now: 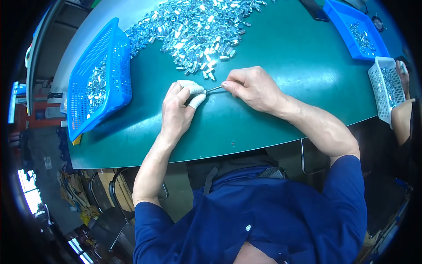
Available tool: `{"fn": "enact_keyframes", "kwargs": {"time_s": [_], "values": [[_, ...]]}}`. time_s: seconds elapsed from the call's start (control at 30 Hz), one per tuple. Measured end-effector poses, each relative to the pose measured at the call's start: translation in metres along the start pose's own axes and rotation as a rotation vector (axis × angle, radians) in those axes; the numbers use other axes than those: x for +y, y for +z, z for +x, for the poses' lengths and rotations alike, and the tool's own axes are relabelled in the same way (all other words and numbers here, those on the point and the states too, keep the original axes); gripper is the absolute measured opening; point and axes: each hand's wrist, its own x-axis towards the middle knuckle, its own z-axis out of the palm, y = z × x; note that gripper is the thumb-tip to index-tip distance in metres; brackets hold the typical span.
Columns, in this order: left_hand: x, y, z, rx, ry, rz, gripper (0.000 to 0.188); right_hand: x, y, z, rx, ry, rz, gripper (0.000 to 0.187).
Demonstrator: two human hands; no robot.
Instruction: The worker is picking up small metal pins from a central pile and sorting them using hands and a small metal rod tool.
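At the centre of the curved dark-green work table [281,66], the left hand [178,108] rests on its edge with thumb and forefinger wrapped in white finger cots [193,90], pressed together on something too small to make out. The right hand [255,88] pinches a thin metal pin-like tool [214,89] between thumb and forefinger, its tip aimed at 9 o'clock into the left fingertips. The wide heap of small shiny metal pieces [198,31] lies just beyond both hands at 12 o'clock, a few strays nearly touching them. A blue perforated plastic basket [103,79] tilted at 9 to 10 o'clock holds more pieces; a second blue tray [356,28] sits at 2 o'clock, and a white mesh basket [387,86] at 3 o'clock lies beside another person's forearm [402,119]. The likely risks: the tool could slip off the tiny piece and prick the covered fingertip, or the piece could spring loose and vanish into the heap close by.
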Motion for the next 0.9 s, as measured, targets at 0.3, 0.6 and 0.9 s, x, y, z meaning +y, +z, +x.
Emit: {"fn": "enact_keyframes", "kwargs": {"time_s": [0.3,0.6,0.9], "values": [[0.007,0.01,0.005,0.032,0.102,-0.096,0.02,-0.006,0.011,0.001,-0.063,0.039,0.154,0.032],[0.013,-0.009,-0.005,0.074,0.173,0.04,0.022,-0.009,0.014,-0.004,-0.014,-0.069,0.218,0.033],[-0.015,-0.169,0.006,0.401,0.07,0.761,0.013,-0.001,-0.01,0.001,0.179,0.1,0.464,0.041]]}}
